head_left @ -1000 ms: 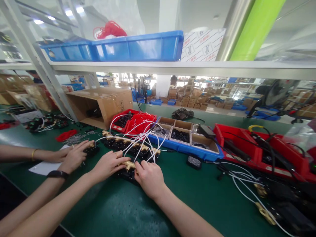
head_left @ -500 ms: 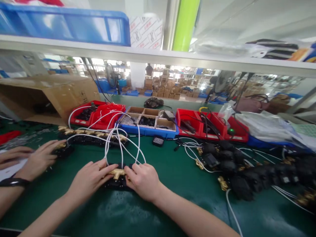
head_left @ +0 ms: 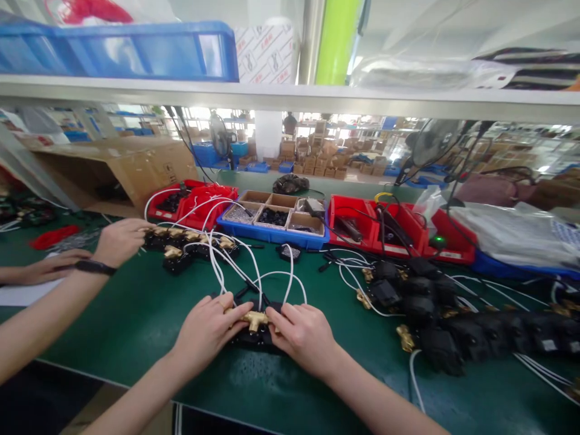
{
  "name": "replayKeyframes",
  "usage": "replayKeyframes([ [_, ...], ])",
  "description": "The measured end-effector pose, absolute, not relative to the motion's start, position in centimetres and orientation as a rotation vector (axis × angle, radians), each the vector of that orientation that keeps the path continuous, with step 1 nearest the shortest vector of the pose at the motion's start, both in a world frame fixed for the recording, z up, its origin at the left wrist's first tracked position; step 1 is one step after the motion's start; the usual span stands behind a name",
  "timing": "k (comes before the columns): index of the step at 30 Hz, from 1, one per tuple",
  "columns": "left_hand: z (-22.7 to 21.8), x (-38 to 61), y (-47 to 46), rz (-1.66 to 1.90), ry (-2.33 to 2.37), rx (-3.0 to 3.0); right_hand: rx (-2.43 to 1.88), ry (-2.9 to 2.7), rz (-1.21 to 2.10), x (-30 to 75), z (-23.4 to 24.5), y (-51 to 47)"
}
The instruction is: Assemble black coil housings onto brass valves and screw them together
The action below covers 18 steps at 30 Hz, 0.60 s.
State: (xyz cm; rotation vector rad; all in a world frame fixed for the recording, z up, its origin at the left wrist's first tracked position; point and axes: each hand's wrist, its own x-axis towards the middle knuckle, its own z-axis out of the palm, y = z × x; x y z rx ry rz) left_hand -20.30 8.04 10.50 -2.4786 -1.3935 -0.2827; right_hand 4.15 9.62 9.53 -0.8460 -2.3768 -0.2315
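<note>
My left hand (head_left: 206,329) and my right hand (head_left: 304,335) grip a black valve unit with a brass tee fitting (head_left: 254,320) from either side, on the green bench near its front edge. The fingers of both hands curl round it. White wires (head_left: 254,275) run from it toward a row of similar brass-and-black valves (head_left: 190,241) farther back. A co-worker's hand (head_left: 120,238) with a black wristband touches the left end of that row. Their other hand (head_left: 49,266) rests on white paper.
Red bins (head_left: 389,232) and a blue tray with cardboard compartments (head_left: 272,220) line the back. A pile of black wired valves (head_left: 453,326) lies at the right. A cardboard box (head_left: 118,169) stands at back left, under a shelf of blue bins (head_left: 136,54).
The view swung right and back a little. The valve in my hands slid toward me along the bench. The co-worker's hand reached forward to the valve row.
</note>
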Motion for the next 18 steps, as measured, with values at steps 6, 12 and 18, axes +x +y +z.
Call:
replayKeyframes([
  [6,10.4,-15.5,6.4,-0.292,-1.389,-2.488,-0.846,-2.341,-0.247,8.7,9.9,7.7],
  [12,10.1,-11.4,5.0,-0.373,-1.386,-2.517,-0.851,-2.319,-0.255,12.6,10.1,5.9],
  [18,9.3,-8.8,4.6,-0.418,-1.426,-2.52,-0.824,-2.282,-0.275,14.7,9.7,5.1],
])
